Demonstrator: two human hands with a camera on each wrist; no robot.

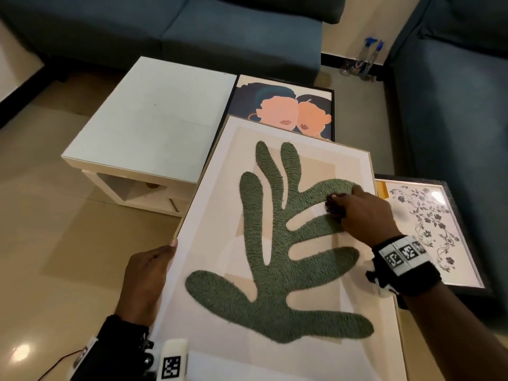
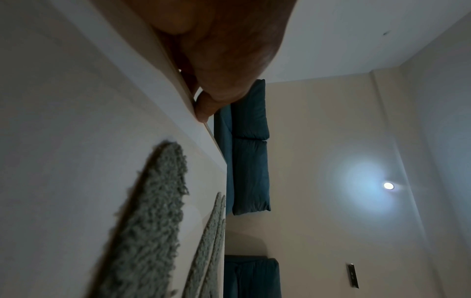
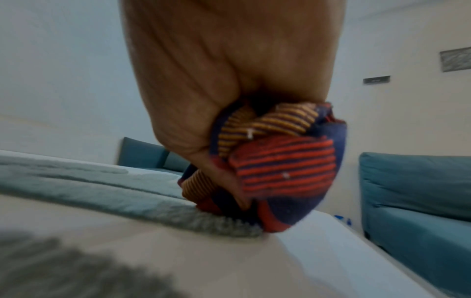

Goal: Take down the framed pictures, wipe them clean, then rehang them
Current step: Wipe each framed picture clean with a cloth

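Note:
A large white-framed picture point(image 1: 220, 188) with a tufted green leaf shape point(image 1: 269, 243) lies tilted in front of me. My left hand point(image 1: 148, 273) grips its left edge, thumb on the front; the left wrist view shows the hand point(image 2: 216, 60) against that frame edge point(image 2: 163, 100). My right hand point(image 1: 360, 213) holds a bunched red, blue and yellow striped cloth point(image 3: 280, 165) and presses it on the upper right lobe of the green shape point(image 3: 127, 193). In the head view the cloth is mostly hidden under the fingers.
A framed picture of two faces point(image 1: 286, 108) lies behind the big frame, and a floral-patterned framed picture point(image 1: 428, 221) lies to the right. A white side table point(image 1: 154, 119) stands at left. Blue sofas point(image 1: 192, 31) surround; spray bottles point(image 1: 365, 56) stand on the floor.

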